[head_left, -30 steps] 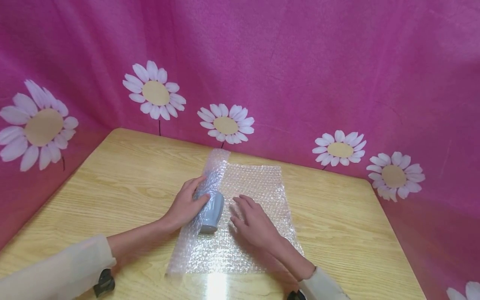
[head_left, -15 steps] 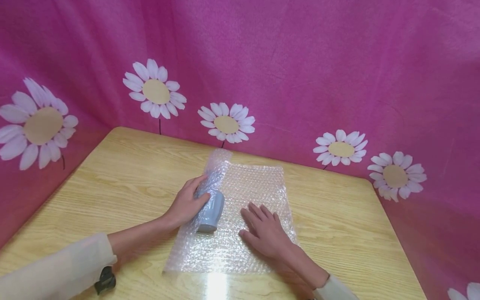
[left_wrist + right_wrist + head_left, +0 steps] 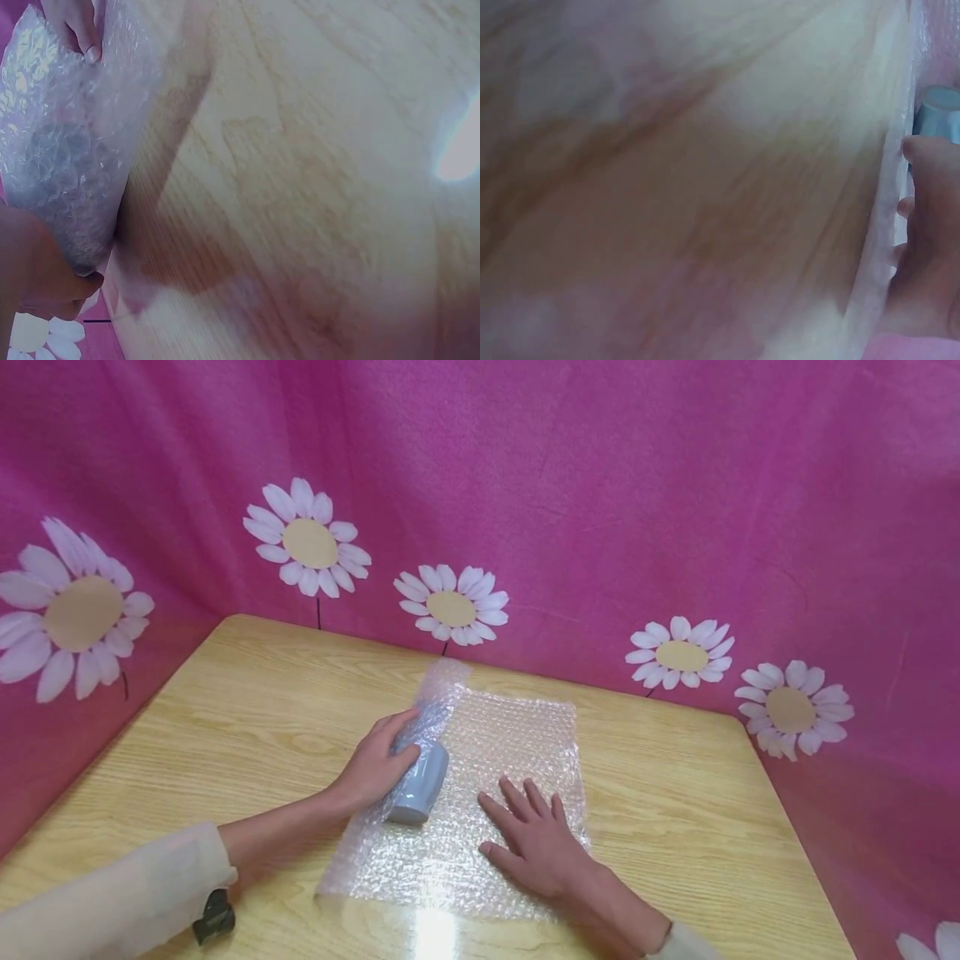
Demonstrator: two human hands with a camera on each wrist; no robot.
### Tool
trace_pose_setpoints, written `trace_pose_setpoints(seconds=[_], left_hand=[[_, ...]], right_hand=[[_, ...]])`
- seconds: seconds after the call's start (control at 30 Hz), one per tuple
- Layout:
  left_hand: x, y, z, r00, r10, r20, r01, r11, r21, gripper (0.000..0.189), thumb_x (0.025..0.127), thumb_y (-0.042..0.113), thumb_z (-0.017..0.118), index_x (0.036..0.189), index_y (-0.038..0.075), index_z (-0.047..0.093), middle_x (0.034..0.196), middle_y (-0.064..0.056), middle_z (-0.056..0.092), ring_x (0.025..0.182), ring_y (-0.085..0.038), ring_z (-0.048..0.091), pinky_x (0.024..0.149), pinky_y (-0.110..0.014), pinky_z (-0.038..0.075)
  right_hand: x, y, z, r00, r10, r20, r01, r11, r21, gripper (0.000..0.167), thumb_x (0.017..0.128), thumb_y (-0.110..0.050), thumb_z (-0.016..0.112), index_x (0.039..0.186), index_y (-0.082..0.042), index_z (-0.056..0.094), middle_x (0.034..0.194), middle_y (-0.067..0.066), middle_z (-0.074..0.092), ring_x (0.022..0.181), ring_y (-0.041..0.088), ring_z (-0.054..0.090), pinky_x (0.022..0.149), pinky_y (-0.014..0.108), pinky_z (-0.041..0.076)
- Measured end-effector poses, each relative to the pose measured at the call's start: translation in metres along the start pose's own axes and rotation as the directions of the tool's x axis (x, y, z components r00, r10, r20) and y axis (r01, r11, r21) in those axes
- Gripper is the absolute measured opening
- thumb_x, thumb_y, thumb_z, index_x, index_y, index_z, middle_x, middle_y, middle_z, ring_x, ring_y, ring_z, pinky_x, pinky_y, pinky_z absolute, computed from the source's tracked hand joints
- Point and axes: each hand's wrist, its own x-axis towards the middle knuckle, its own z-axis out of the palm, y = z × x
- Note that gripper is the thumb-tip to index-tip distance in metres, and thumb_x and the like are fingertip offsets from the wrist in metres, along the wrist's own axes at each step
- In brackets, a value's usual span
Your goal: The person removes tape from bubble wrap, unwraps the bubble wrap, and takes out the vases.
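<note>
Nearest to the camera, pale sleeves (image 3: 120,893) are seen at the lower part, and a small black object (image 3: 214,917) is carried at the left cuff. On the near side of the wooden table (image 3: 675,802), a bright reflection (image 3: 435,933) is cast. A little farther, the right hand (image 3: 536,847) is laid on the bubble wrap (image 3: 517,735), with its fingers spread, and nothing is gripped by it. To the left of it, the blue cup (image 3: 420,785) is placed lying on the sheet, partly covered on its left side by the folded wrap. The cup is gripped through this fold by the left hand (image 3: 375,764), whose thumb is put over the top. The two hands are kept well apart. Behind the table, a pink curtain (image 3: 525,485) is hung, by which large white flowers (image 3: 681,654) are shown
</note>
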Motion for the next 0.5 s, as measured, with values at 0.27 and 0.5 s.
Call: trace_pose_setpoints(seconds=[0.27, 0.5], left_hand=[[-0.0013, -0.0029, 0.0053, 0.999, 0.011, 0.045, -0.012, 1.000, 0.017, 0.065, 0.102, 0.032, 0.055, 0.157, 0.010, 0.029, 0.160, -0.018, 0.024, 0.145, -0.038, 0.023, 0.115, -0.057, 0.020], [-0.0011, -0.0015, 0.0088, 0.998, 0.001, 0.070, -0.004, 0.999, 0.042, 0.069, 0.105, 0.036, 0.049, 0.161, 0.013, 0.016, 0.163, -0.019, 0.013, 0.148, -0.040, 0.015, 0.115, -0.060, 0.016]], right_hand=[[-0.0002, -0.0012, 0.0023, 1.000, 0.016, 0.010, -0.016, 1.000, -0.026, 0.066, 0.102, -0.058, 0.041, 0.158, -0.025, 0.032, 0.164, 0.012, 0.017, 0.147, 0.046, 0.010, 0.109, 0.074, 0.009], [-0.0009, -0.0013, 0.0031, 1.000, 0.018, 0.011, -0.018, 1.000, -0.024, 0.066, 0.101, -0.058, 0.041, 0.157, -0.025, 0.032, 0.164, 0.012, 0.018, 0.147, 0.046, 0.011, 0.109, 0.075, 0.009]])
